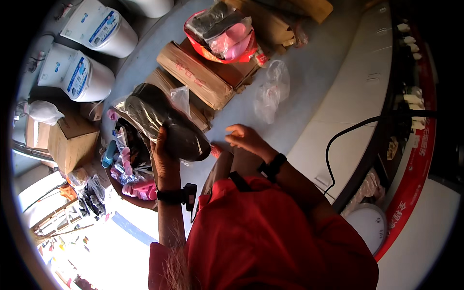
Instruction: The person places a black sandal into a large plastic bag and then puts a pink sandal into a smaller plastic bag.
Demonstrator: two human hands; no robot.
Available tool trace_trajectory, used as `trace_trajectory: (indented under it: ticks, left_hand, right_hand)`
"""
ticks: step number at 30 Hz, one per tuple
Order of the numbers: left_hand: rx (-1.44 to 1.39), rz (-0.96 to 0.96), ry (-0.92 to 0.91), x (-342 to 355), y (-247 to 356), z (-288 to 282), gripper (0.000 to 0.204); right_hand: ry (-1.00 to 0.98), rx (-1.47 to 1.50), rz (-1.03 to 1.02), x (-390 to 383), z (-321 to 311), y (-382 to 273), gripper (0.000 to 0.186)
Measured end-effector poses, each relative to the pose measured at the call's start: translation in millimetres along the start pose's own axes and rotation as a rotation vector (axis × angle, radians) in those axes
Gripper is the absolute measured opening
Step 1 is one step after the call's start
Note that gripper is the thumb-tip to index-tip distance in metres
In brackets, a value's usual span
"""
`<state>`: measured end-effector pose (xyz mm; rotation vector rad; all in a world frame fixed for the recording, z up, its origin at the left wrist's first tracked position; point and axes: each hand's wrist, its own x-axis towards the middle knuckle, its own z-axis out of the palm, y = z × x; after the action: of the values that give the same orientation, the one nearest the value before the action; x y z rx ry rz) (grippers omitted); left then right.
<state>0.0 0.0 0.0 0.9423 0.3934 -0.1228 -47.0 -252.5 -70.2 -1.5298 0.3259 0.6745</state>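
My left hand [166, 162] is closed around a pair of dark slippers [155, 116] in a clear, shiny plastic wrapper. The pair is held tilted, above the right side of a container of footwear. Off to the right, apart from the slippers, my right hand [249, 141] hangs over the floor with its fingers loosely curled and nothing visible in them. Below the slippers, the container holds several wrapped pairs, among them pink slippers [143, 189] and a blue slipper [109, 153]. Part of its contents is hidden by my left hand and the pair.
Ahead lies an open cardboard box [195, 77] beside a red bag [222, 60] of wrapped dark and pink slippers. A clear plastic bag [270, 94] lies on the floor. White buckets [89, 79] stand at the left, near another carton [75, 140]. White cabinets [333, 130] line the right.
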Motion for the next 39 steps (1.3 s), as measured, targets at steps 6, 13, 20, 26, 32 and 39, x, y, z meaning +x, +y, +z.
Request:
trace_trajectory:
  ticks: [6,13,20,26,32,39]
  left_hand:
    - [-0.002,-0.076,0.071,25,-27,-25,0.046]
    - [-0.035,-0.2,0.219,32,-82,-54,0.047]
    - [-0.06,-0.314,0.371,44,-147,-39,0.046]
    - [-0.085,-0.398,0.614,54,-203,-38,0.045]
    - [-0.044,-0.497,0.651,62,-243,-45,0.038]
    - [-0.015,-0.577,0.552,61,-282,-81,0.035]
  right_hand:
    - [0.276,0.105,0.148,88,-83,152,0.047]
    - [0.61,-0.314,0.225,125,-158,195,0.049]
    - [0.65,-0.551,0.291,191,-236,270,0.05]
    - [0.721,-0.584,0.16,255,-287,286,0.049]
    - [0.601,-0.673,0.192,317,-359,344,0.058]
    - [0.63,-0.832,0.275,355,-373,368,0.073]
